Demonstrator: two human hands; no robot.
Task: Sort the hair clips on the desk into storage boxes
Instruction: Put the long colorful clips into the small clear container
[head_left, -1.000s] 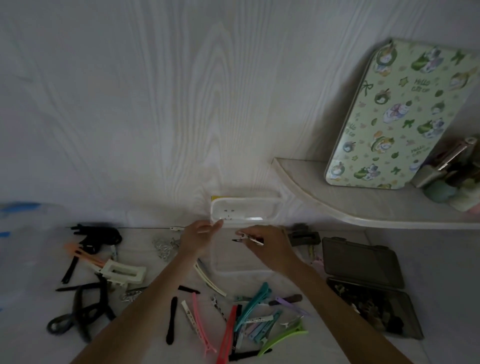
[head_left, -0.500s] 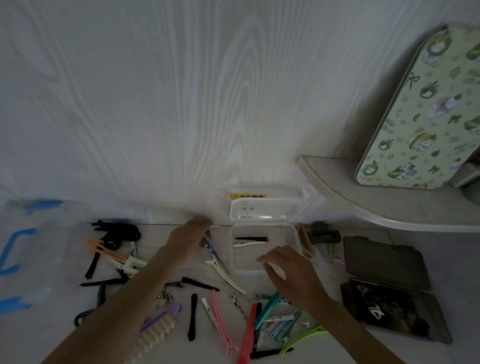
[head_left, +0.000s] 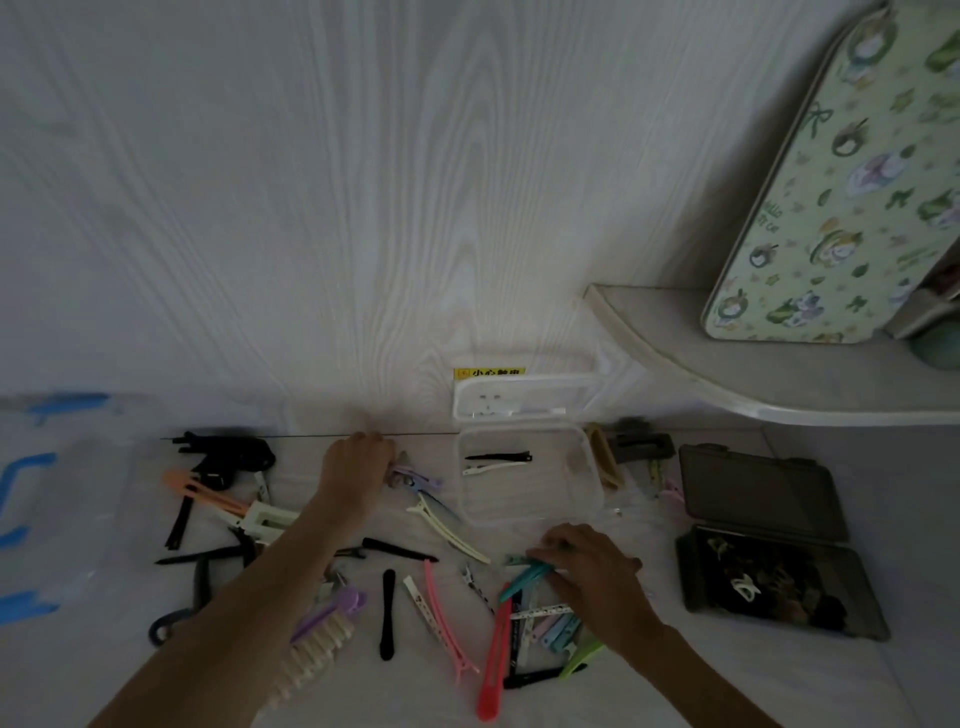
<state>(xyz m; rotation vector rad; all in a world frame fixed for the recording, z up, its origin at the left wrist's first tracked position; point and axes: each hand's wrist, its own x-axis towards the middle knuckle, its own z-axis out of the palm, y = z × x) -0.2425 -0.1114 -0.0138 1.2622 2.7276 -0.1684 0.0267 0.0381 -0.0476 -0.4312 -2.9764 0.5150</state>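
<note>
A: Where are your hands right now?

B: Your left hand (head_left: 356, 470) reaches to the back of the desk (head_left: 623, 691), fingers curled down beside a lilac clip (head_left: 418, 478). You look to be touching its near end, but I cannot tell whether you hold it; the fingertips are hidden behind the knuckles.

A: And the right?

B: Your right hand (head_left: 589, 571) lies over the coloured pile at the front, fingers bent downward onto a teal clip (head_left: 524, 581). Whether you have pinched it, I cannot tell.

A: Where is the box?

B: The clear box (head_left: 592, 501) sits between your hands, near the wall, its lid (head_left: 524, 402) standing up behind it. Inside lie a black clip (head_left: 497, 457) and a white clip (head_left: 493, 467), side by side at the far end.

A: What else lies loose?

B: A cream clip (head_left: 449, 527) slants just left of the box. In front of you lie a pink clip (head_left: 444, 618), a red clip (head_left: 496, 660) and a green clip (head_left: 582, 657). By your left arm there is a cream comb clip (head_left: 311, 660) with a purple clip (head_left: 332, 613) on it. Further left, an orange clip (head_left: 202, 491) and several black ones.

A: And on the right?

B: A dark case (head_left: 769, 540) lies open, with small clips in its near half. Above it, a patterned tin (head_left: 841, 197) leans on a shelf (head_left: 727, 384).
</note>
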